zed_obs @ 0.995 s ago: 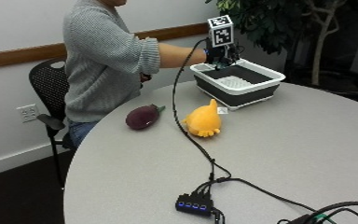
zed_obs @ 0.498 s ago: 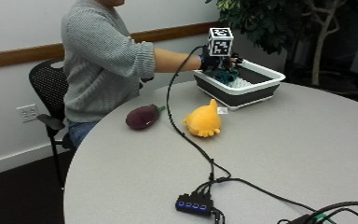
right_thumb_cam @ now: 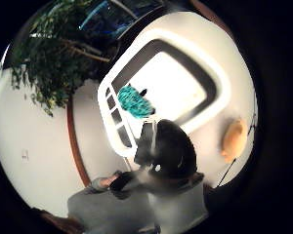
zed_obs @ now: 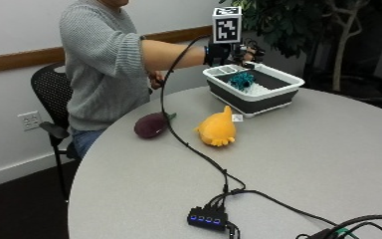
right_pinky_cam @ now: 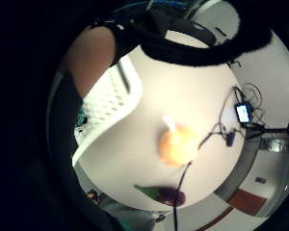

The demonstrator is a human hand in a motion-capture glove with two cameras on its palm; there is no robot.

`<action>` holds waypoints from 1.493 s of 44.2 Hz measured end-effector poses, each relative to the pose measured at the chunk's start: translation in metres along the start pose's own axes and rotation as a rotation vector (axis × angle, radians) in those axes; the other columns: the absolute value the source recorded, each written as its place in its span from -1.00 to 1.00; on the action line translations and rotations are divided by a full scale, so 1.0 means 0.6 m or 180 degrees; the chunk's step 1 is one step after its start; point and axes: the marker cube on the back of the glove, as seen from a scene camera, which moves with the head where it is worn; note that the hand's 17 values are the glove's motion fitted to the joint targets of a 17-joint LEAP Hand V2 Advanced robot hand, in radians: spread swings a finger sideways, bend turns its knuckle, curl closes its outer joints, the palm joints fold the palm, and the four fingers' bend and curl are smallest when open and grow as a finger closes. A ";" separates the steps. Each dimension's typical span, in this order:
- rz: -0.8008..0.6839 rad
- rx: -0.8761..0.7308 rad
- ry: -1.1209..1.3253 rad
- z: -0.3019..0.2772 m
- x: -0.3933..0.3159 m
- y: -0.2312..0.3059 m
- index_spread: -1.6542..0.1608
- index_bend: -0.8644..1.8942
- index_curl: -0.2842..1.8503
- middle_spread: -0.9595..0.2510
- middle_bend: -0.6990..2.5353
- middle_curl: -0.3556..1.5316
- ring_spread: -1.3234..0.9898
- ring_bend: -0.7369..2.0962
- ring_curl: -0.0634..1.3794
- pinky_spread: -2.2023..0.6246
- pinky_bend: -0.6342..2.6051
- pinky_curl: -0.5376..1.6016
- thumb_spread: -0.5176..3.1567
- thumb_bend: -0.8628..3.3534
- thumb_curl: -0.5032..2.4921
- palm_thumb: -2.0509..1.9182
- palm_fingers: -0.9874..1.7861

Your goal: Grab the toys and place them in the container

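2 toys (zed_obs: 216, 130) on table, eggplant (zed_obs: 152, 124) stem toward container (zed_obs: 280, 94); hand (zed_obs: 234, 52) fingers relaxed

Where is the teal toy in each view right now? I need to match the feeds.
Outside view: teal toy lies inside the container, below the right hand.
Thumb side palm view: toy in the container, against its slotted wall.
Little finger side palm view: not clearly visible.
Shared landmark: orange plush.

A round grey counter (zed_obs: 310, 164) fills the room's middle. A black chair (zed_obs: 52, 99) stands by the white wall (zed_obs: 19, 25). A leafy plant (zed_obs: 297, 20) stands behind.
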 end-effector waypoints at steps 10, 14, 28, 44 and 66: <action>0.0550 0.0086 0.0010 -0.065 0.194 0.037 0.44 -0.24 -0.46 0.33 -0.48 -0.28 0.03 -0.24 -0.46 0.59 -0.10 -0.19 0.06 -0.60 -0.38 0.02 -0.35; 0.0701 0.0030 0.0015 -0.064 0.238 0.052 0.44 -0.24 -0.45 0.33 -0.48 -0.28 0.03 -0.24 -0.46 0.59 -0.10 -0.19 0.05 -0.60 -0.40 0.02 -0.34; 0.0868 -0.0303 0.0042 0.074 0.258 0.061 0.43 -0.25 -0.43 0.33 -0.48 -0.31 0.03 -0.25 -0.46 0.59 -0.10 -0.18 0.05 -0.60 -0.42 0.03 -0.34; 0.1151 -0.0955 0.0221 0.294 0.247 0.100 0.45 -0.27 -0.46 0.36 -0.50 -0.35 0.06 -0.29 -0.46 0.59 -0.01 -0.15 0.01 -0.59 -0.42 0.06 -0.39; 0.1239 -0.0457 0.0070 0.263 0.261 0.097 0.41 -0.25 -0.43 0.23 -0.35 -0.27 -0.15 -0.02 -0.34 0.39 0.01 -0.17 0.01 -0.51 -0.32 0.28 0.23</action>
